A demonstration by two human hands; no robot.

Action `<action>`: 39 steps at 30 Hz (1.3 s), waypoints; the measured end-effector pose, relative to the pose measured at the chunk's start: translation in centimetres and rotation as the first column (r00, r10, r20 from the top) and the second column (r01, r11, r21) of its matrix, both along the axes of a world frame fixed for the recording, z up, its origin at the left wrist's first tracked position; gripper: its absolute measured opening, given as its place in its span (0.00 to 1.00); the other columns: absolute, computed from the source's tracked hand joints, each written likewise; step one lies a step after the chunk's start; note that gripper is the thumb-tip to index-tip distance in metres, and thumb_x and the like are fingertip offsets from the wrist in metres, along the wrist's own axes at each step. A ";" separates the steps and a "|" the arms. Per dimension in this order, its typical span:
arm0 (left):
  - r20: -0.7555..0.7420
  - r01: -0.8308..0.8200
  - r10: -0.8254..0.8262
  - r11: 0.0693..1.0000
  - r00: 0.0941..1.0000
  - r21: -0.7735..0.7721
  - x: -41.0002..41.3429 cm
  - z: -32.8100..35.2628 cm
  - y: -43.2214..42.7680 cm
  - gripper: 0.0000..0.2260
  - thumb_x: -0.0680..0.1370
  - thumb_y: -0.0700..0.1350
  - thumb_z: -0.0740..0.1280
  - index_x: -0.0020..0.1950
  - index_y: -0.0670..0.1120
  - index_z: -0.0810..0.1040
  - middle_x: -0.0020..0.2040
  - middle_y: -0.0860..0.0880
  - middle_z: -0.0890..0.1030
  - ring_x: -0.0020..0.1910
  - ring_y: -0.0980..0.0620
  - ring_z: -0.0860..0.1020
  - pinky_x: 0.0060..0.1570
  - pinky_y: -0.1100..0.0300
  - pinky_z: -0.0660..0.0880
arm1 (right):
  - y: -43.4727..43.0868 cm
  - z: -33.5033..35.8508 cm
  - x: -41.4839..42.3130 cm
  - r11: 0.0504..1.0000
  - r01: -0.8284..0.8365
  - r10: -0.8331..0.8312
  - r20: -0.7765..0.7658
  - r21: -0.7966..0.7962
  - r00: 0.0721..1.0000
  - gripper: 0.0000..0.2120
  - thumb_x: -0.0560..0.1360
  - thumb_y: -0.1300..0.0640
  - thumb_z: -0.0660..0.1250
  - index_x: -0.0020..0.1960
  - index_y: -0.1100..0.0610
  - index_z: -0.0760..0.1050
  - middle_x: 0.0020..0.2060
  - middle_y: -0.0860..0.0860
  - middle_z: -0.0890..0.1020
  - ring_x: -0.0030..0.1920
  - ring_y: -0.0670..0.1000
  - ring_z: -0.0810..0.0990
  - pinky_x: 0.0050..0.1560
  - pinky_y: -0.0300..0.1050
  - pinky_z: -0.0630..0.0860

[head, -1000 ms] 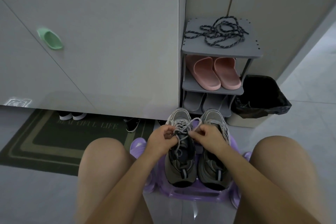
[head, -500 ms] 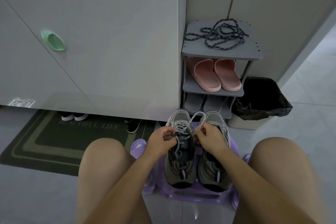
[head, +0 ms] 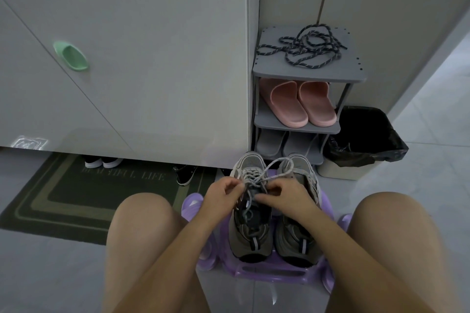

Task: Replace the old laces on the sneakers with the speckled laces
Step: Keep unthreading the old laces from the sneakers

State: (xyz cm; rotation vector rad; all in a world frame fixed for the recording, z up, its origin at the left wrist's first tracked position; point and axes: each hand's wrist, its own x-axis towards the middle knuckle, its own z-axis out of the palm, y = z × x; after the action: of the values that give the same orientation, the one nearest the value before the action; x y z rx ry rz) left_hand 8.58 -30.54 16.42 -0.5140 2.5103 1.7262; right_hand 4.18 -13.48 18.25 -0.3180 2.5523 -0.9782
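Two grey sneakers stand side by side on a purple plastic stool (head: 269,273) between my knees. The left sneaker (head: 250,234) carries an old grey lace (head: 276,168) that loops up over both toes. My left hand (head: 222,193) pinches that lace at the sneaker's left side. My right hand (head: 288,197) grips the lace over the tongue and partly covers the right sneaker (head: 295,239). The dark speckled laces (head: 304,47) lie tangled on top of the grey shoe rack (head: 307,76), far from both hands.
Pink slippers (head: 298,103) and grey slippers (head: 284,143) fill the rack's lower shelves. A black-lined bin (head: 363,140) stands right of it. A white cabinet with a green handle (head: 72,56) stands ahead, a dark doormat (head: 84,190) and small shoes beneath it.
The lace loop has been drawn longer and now stretches over the right sneaker's toe. My right hand has shifted slightly towards the left sneaker's tongue.
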 end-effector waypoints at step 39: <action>0.012 -0.118 0.122 0.975 0.992 -0.187 -1.8 1.2 -1.2 0.08 0.79 0.44 0.63 0.40 0.46 0.74 0.40 0.48 0.82 0.39 0.51 0.81 0.44 0.50 0.78 | 0.2 -0.8 0.7 0.998 -0.001 -0.001 -0.023 -0.070 1.000 0.17 0.71 0.56 0.71 0.58 0.59 0.77 0.51 0.52 0.82 0.49 0.45 0.79 0.52 0.34 0.72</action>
State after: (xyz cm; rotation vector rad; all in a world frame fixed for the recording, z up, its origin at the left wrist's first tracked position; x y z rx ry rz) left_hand 6.79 -31.71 17.66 -0.7077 2.6911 1.5174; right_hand 4.84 -13.25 17.44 -0.3508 2.5425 -1.0715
